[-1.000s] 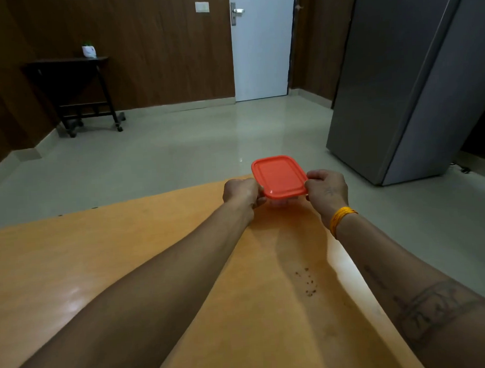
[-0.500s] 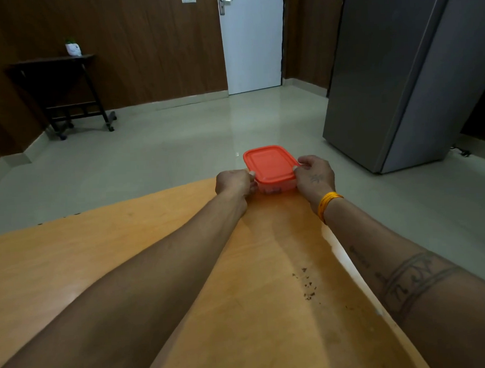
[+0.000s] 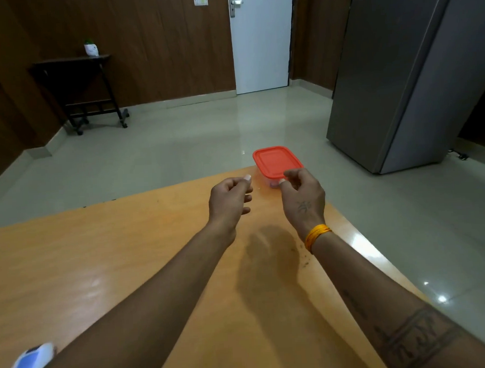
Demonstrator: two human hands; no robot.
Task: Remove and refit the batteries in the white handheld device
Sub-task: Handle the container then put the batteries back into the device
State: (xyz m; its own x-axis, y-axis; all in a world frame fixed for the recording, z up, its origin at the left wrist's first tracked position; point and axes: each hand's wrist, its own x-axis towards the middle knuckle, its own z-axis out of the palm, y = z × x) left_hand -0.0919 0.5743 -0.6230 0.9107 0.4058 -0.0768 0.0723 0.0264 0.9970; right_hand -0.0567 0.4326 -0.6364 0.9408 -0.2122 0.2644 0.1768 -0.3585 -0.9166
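Both hands hover above the orange wooden tabletop near its far right corner, holding nothing. The left hand has its fingers loosely curled and slightly apart; the right hand, with a yellow wristband at the wrist, also hangs with relaxed, curled fingers. Just beyond the right hand, a small clear container with an orange lid sits at the far right corner of the tabletop, its near edge partly hidden by the fingers. The white handheld device, showing a blue panel, lies at the near left edge of the tabletop, beside the left forearm.
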